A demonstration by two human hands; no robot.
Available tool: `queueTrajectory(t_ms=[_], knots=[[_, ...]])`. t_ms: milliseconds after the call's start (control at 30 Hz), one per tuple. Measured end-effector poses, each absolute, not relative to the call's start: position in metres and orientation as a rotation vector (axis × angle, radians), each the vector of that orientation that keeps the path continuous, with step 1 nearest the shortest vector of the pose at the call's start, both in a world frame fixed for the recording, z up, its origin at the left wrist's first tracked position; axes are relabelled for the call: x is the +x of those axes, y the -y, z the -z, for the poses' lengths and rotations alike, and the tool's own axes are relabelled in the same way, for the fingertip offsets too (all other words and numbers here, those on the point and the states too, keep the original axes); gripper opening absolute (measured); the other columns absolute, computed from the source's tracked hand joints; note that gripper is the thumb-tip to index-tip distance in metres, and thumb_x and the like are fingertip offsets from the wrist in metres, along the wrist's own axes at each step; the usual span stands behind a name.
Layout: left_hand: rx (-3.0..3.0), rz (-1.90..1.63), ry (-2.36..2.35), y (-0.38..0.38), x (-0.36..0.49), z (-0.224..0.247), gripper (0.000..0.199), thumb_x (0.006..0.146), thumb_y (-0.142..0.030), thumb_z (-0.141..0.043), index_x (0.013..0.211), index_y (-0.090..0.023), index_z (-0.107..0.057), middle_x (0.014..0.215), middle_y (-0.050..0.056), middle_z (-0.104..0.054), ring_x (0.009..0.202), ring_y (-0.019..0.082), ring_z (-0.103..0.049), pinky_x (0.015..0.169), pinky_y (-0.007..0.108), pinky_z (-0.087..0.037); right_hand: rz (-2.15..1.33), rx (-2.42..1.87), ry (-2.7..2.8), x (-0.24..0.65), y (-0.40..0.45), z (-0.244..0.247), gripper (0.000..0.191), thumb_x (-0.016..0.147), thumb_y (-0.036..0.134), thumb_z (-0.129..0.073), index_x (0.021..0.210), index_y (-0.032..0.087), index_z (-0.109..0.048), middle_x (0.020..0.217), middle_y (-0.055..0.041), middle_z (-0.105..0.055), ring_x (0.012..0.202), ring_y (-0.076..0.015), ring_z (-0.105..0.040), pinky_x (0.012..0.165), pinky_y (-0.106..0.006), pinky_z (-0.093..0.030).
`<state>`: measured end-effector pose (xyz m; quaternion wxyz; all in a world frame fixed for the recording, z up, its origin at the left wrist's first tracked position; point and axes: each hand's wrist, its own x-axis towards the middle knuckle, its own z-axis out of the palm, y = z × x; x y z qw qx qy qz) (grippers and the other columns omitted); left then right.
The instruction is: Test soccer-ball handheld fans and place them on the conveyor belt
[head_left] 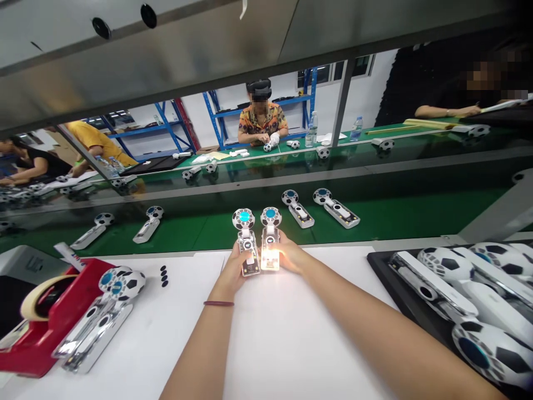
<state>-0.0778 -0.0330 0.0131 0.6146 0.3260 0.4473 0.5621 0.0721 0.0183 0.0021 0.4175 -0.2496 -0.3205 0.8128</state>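
tape dispenser [50, 322] stands left of both hands [263, 256]

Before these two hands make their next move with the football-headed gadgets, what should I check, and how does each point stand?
1. Left hand has a secure-looking grip on its clear-and-white gadget with a football-patterned head: ok.
2. Right hand holds the matching clear-and-white gadget: ok.
3. Both held gadgets have a warm glow at the body: not ok; only the right hand's does.
4. Writing on their small round black displays is readable: cannot tell, too small.
5. Red plastic tape dispenser stands apart from the left arm: ok.
6. Gadgets in the black tray lie in a single layer: not ok, they overlap.
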Motion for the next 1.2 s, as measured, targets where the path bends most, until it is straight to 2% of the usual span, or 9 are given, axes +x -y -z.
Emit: queueTrajectory(t_ms=[133,300,433,533,1000,1200], knots=[[0.744,-1.292,-1.008,0.0328,-0.0776,-0.0124,0.051,0.066,-0.020,-0.066,0.113,-0.024,-0.044,0.085,0.002,-0.061,0.071,0.018,-0.062,0.063,0.029,-0.050,-2.037,-0.630,0.802,0.0720,-0.0177,-0.0033,0.067,0.051,0.014,-0.072,0.107,0.025,-0.036,0.078,0.0029,-0.055,0.070,-0.0186,-0.061,0.066,-0.035,-0.049],[0.747,-1.314,-0.980,0.0317,-0.0778,-0.0105,0.054,0.066,-0.020,-0.067,0.115,-0.024,-0.044,0.083,0.001,-0.062,0.077,0.020,-0.063,0.069,0.032,-0.051,-2.039,-0.634,0.780,0.0728,-0.0171,-0.0040,0.066,0.051,0.014,-0.072,0.106,0.026,-0.037,0.080,0.0031,-0.055,0.073,-0.0168,-0.060,0.069,-0.034,-0.049],[0.773,-1.283,-0.922,0.0314,-0.0798,-0.0077,0.059,0.068,-0.020,-0.067,0.120,-0.026,-0.041,0.094,0.003,-0.063,0.085,0.020,-0.062,0.076,0.034,-0.050,-2.083,-0.573,0.802,0.0745,-0.0166,-0.0034,0.068,0.053,0.014,-0.072,0.110,0.026,-0.036,0.083,0.0025,-0.057,0.075,-0.0173,-0.060,0.071,-0.034,-0.049],[0.798,-1.261,-0.888,0.0317,-0.0809,-0.0064,0.069,0.064,-0.014,-0.069,0.124,-0.027,-0.038,0.102,0.004,-0.062,0.091,0.022,-0.061,0.079,0.035,-0.049,-2.086,-0.570,0.854,0.0753,-0.0165,-0.0033,0.070,0.051,0.011,-0.071,0.111,0.026,-0.038,0.086,0.0018,-0.059,0.077,-0.0180,-0.060,0.070,-0.033,-0.049],[0.808,-1.248,-0.936,0.0319,-0.0806,-0.0063,0.066,0.061,-0.012,-0.066,0.121,-0.025,-0.041,0.094,0.003,-0.062,0.086,0.022,-0.061,0.074,0.033,-0.050,-2.081,-0.628,0.842,0.0766,-0.0136,-0.0112,0.071,0.050,0.009,-0.069,0.112,0.026,-0.037,0.085,0.0021,-0.059,0.077,-0.0188,-0.061,0.068,-0.033,-0.050],[0.781,-1.262,-0.938,0.0319,-0.0799,-0.0068,0.067,0.060,-0.012,-0.066,0.121,-0.025,-0.041,0.096,0.003,-0.062,0.089,0.023,-0.061,0.077,0.034,-0.049,-2.071,-0.621,0.849,0.0766,-0.0137,-0.0101,0.072,0.052,0.010,-0.069,0.113,0.027,-0.036,0.086,0.0015,-0.059,0.079,-0.0194,-0.061,0.071,-0.034,-0.050]])
